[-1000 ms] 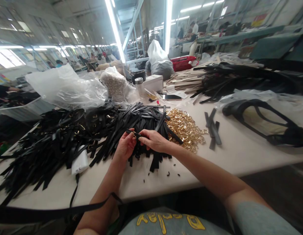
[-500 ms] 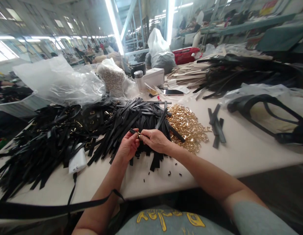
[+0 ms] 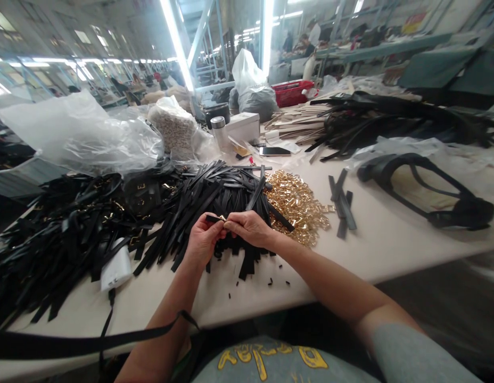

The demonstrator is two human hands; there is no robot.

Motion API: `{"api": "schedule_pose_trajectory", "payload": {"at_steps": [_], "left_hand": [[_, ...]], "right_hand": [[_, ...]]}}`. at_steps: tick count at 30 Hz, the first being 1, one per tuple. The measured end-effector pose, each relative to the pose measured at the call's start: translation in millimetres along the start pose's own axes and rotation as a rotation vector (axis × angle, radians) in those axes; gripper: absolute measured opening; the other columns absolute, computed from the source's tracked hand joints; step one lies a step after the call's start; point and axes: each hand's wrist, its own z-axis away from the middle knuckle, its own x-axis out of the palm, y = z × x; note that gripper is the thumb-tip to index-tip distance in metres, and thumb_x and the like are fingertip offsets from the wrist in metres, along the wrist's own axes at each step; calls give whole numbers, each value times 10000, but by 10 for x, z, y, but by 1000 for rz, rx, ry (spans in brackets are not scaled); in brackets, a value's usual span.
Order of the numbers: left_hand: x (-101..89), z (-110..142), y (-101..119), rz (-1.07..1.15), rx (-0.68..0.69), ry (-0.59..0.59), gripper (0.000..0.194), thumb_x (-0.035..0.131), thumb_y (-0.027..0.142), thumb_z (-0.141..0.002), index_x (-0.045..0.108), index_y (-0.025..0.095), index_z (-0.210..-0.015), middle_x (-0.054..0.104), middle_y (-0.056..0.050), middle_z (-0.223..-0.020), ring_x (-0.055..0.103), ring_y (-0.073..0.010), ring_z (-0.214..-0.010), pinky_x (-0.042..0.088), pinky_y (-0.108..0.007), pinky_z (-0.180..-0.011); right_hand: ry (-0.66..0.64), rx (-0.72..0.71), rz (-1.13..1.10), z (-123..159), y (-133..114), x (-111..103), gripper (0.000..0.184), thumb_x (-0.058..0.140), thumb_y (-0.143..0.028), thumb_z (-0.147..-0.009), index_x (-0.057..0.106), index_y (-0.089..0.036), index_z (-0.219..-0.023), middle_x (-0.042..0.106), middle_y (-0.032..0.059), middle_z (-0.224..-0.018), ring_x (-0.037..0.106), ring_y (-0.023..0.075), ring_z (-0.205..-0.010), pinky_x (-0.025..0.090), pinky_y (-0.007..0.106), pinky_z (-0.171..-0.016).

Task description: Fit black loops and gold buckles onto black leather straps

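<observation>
White table: black straps, heaped; gold buckles, piled to their right. Left hand, fingers pinching one strap with a buckle; right hand, fingertips pressed together at its end, above the heap's near edge.

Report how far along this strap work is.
Looks done: the buckled straps heaped at left, gold showing among them. In hand: one black strap with gold hardware, between left hand and right hand. Apparently left: the plain strips in the middle and the loose gold buckles.
</observation>
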Motion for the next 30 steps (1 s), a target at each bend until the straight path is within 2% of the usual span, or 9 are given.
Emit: {"api": "schedule_pose_trajectory", "payload": {"at_steps": [6, 10, 13, 19, 24, 27, 30], "left_hand": [[39, -2, -18, 89, -45, 17, 345, 879, 245, -583, 602, 144, -763, 624, 19, -706, 571, -56, -542, 474, -136, -500], [48, -14, -25, 154, -123, 54, 387, 897, 228, -539, 612, 136, -784, 617, 19, -717, 560, -47, -538, 449, -119, -475], [61, -1, -35, 148, -111, 39, 360, 889, 233, -558, 610, 137, -763, 603, 25, -702, 548, -43, -536, 436, -118, -471], [68, 40, -23, 40, 12, 10, 287, 860, 253, -614, 635, 147, -756, 622, 11, -680, 571, -69, -549, 473, -153, -509], [88, 71, 32, -13, 0, 6, 368, 884, 326, -563, 692, 147, -821, 683, -34, -738, 627, -114, -588, 533, -199, -564], [62, 106, 15, -71, -38, 89, 411, 912, 352, -498, 690, 161, -786, 688, -22, -715, 619, -111, -561, 530, -187, -541], [-24, 68, -22, -154, -89, 164, 411, 913, 395, -485, 682, 185, -753, 685, 0, -705, 611, -109, -562, 522, -168, -525]], "right_hand": [[87, -14, 104, 24, -16, 71, 373, 469, -413, -958, 552, -155, -702, 570, 4, -660, 492, 100, -606, 358, 204, -598], [26, -113, 111, 9, -10, 27, 358, 467, -400, -957, 551, -154, -710, 553, 1, -669, 471, 100, -604, 347, 210, -599], [9, -163, 124, 1, -1, -21, 371, 485, -418, -947, 554, -152, -698, 536, -4, -657, 453, 94, -590, 329, 210, -590], [35, -88, 154, 0, 12, -24, 371, 505, -413, -940, 563, -150, -685, 539, -6, -658, 436, 88, -590, 306, 208, -588], [114, -54, 194, 0, -1, -16, 397, 533, -393, -919, 466, -152, -611, 425, -39, -578, 361, 71, -540, 250, 202, -537], [67, -33, 260, 43, -55, -39, 368, 543, -378, -919, 486, -152, -634, 436, -45, -581, 374, 68, -544, 259, 191, -533], [-20, -4, 330, 52, -53, -65, 310, 543, -397, -926, 560, -164, -723, 518, -38, -651, 464, 76, -600, 306, 173, -548]]}}
